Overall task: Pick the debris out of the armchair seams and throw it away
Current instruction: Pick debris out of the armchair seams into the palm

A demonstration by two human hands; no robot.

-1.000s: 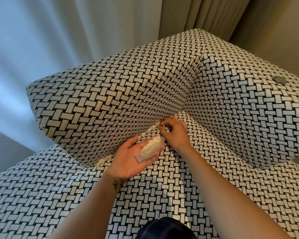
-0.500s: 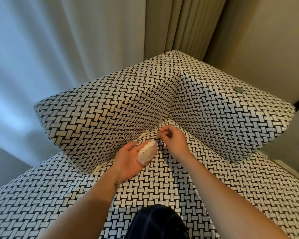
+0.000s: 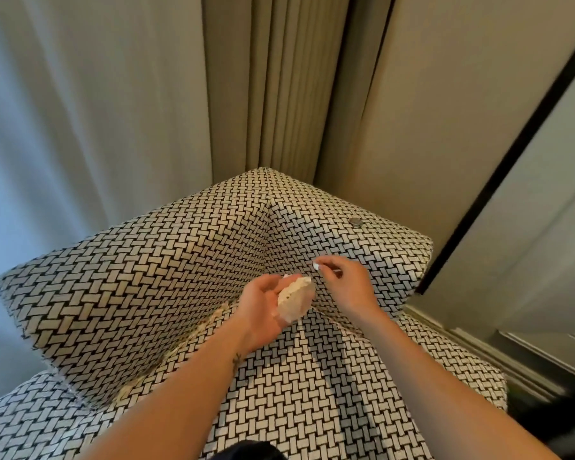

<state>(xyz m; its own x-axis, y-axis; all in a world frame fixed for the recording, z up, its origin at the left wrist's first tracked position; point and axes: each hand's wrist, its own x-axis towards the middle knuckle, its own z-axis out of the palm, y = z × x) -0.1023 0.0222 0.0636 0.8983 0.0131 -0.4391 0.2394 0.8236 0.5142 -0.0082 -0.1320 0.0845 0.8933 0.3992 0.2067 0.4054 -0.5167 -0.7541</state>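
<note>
The armchair (image 3: 166, 280) is covered in black-and-white woven fabric. My left hand (image 3: 263, 310) is cupped palm up over the seat and holds a pile of pale crumbly debris (image 3: 294, 298). My right hand (image 3: 344, 283) is raised above the seat corner and pinches a small white scrap (image 3: 316, 266) between thumb and fingertip. More pale crumbs (image 3: 210, 322) lie along the seam between the seat and the left arm of the chair.
Grey and beige curtains (image 3: 263, 94) hang close behind the chair. A round dark button-like object (image 3: 356, 222) sits on top of the right arm. A dark-framed panel (image 3: 498, 180) and a skirting board (image 3: 528, 360) run along the right.
My right hand has lifted off the seam with a white scrap pinched in it. My left hand has risen and curled more around the debris pile. The view has tilted upward.
</note>
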